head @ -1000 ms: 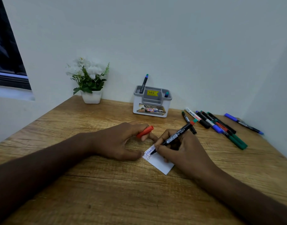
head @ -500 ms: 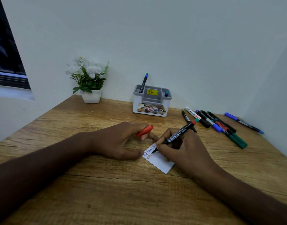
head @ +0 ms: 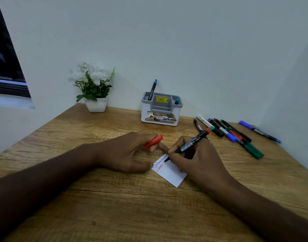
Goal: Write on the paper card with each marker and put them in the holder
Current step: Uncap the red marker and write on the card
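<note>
Two bare forearms come in from the bottom corners of the frame over a wooden table with strong grain. Centre frame, the white paper card lies flat and angled, one line of blue script and one of red at its upper left end, too small to read. The right hand pinches a black marker with a red and green end band, tip down on the card's upper edge, barcode label on the barrel. The left hand rests on the table just left of the card, thumb tip touching its left corner, fingers curled round a red cap that sticks out to the right. Right of centre, a loose pile of markers lies fanned on the table: black barrels, one white barrel, blue, red and green caps; a separate blue-capped marker lies apart near the right wall. Further back, centre, the holder, white body with grey compartmented insert, stands against the wall; one black marker stands tilted in its left rear slot, blue and green end up, and a second marker end just shows in the right slot. Yellow price sticker on the insert reads "49.00"; front label shows "42" in a red box and "OPE", rest unreadable. Upper left of centre, a white pot of white flowers sits by the wall. Plain pale walls; dark window at the far left edge.
</note>
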A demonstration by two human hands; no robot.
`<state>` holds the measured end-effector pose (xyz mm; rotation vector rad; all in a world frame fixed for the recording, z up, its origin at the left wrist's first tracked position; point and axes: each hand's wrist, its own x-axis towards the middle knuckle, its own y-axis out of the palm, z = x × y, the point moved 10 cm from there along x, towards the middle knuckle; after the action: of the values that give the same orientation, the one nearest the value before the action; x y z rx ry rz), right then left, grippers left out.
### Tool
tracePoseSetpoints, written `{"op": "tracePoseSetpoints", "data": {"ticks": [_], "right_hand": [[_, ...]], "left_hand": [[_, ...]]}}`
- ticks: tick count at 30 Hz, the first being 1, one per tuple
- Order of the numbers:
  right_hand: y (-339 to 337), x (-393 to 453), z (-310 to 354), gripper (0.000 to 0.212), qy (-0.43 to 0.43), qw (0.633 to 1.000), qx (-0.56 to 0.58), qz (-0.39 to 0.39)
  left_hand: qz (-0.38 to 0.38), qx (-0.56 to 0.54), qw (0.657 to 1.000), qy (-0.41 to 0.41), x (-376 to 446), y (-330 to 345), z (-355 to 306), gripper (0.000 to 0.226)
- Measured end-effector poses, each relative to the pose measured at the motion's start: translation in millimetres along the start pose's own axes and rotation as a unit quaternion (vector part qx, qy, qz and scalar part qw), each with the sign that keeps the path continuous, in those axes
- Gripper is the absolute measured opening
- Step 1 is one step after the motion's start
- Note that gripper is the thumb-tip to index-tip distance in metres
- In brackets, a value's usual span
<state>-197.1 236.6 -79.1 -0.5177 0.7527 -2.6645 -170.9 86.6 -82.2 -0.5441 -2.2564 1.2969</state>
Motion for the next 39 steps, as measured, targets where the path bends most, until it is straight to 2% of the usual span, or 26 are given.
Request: {"op": "tracePoseSetpoints", "data": {"ticks": [6, 10, 15, 18, 29, 39], "right_hand": [[3, 0, -1, 0.008, 0.006, 1.0, -0.003, 0.016], [3, 0, -1, 0.009, 0.003, 1.0, 0.001, 0.015], [0, 0, -2, 0.013, 0.003, 1.0, -0.003, 0.007], [1, 1, -2, 0.011, 0.004, 1.0, 0.0, 0.007], [-1, 4, -10, 0.012, 0.017, 1.0, 0.01, 0.003], [-3, 5, -14, 0.009, 0.043, 0.999, 0.027, -0.006]], "left_hand": [[0.004, -0.013, 1.0, 0.008, 1, 1, -1, 0.044], [-0.004, -0.013, 1.0, 0.009, 1, 0, 0, 0.03], [-0.014, -0.012, 1.0, 0.017, 1, -4, -8, 0.051], [-0.009, -0.01, 1.0, 0.014, 0, -3, -9, 0.054], [-0.002, -0.01, 1.0, 0.011, 1, 0, -3, 0.027], [-0.004, -0.008, 1.0, 0.019, -1, -1, -5, 0.026]]}}
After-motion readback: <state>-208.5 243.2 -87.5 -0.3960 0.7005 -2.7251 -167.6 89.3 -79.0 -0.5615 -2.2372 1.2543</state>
